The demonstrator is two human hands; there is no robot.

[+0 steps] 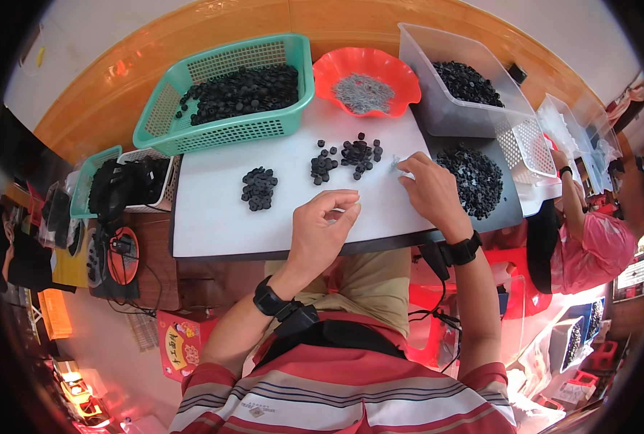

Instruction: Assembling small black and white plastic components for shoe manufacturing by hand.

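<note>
My left hand (323, 226) is over the near edge of a white work board (213, 224), thumb and fingertips pressed together; anything between them is too small or hidden to make out. To its right, my right hand (432, 189) reaches over the board with curled fingers, thumb and forefinger slightly apart. Its fingertips are beside a few thin grey pins (395, 165). Small round black parts lie on the board in a left pile (259, 189), a middle pile (323, 168) and a looser pile (360, 154) close to the pins.
Behind the board stand a green basket (221, 132) of black parts, a red scalloped bowl (401, 69) of grey pins and a clear bin (456, 119) of black parts. Small dark pieces (472, 181) are heaped at right. Another person (586, 239) sits at far right.
</note>
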